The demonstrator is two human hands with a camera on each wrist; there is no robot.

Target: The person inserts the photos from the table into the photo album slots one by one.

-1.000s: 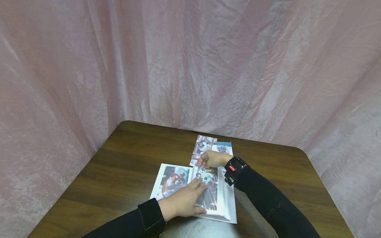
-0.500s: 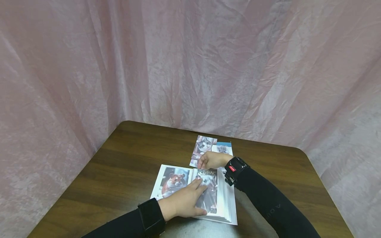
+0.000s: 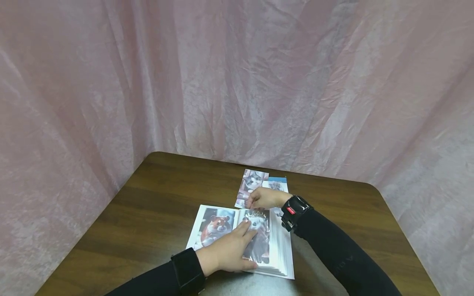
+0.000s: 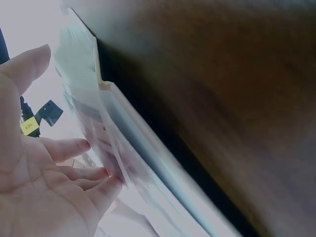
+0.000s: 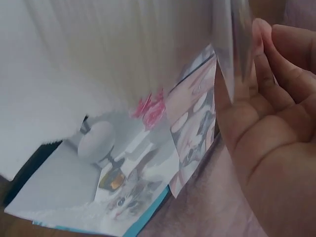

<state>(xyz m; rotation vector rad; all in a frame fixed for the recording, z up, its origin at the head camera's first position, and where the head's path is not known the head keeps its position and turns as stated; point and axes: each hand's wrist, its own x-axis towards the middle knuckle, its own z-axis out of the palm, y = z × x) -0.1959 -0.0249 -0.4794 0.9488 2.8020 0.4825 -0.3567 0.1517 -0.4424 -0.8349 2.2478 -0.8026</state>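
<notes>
An open photo album (image 3: 275, 253) with white pages lies near the table's front. On its left page is a photo of a reddish-brown furry animal (image 3: 216, 225); on its right page is a photo of a white furry animal (image 3: 261, 244) under shiny clear film. My left hand (image 3: 226, 250) rests across the right-page photo with fingers extended. At that page's top edge, my right hand (image 3: 267, 198) pinches the upper end of the photo with thumb and fingers. In the right wrist view, the right hand (image 5: 281, 94) is beside the upright page edge; the exact contact is partly hidden.
Just behind the album lie a cat photo (image 3: 253, 180) and another photo with a blue edge (image 3: 278, 184), partly under my right hand. The brown wooden table (image 3: 166, 185) meets a pink curtain (image 3: 237, 82) at its far edge.
The album shifts slightly toward me, then a little back. Both hands stay nearly in place; the right-page photo shifts only slightly.
</notes>
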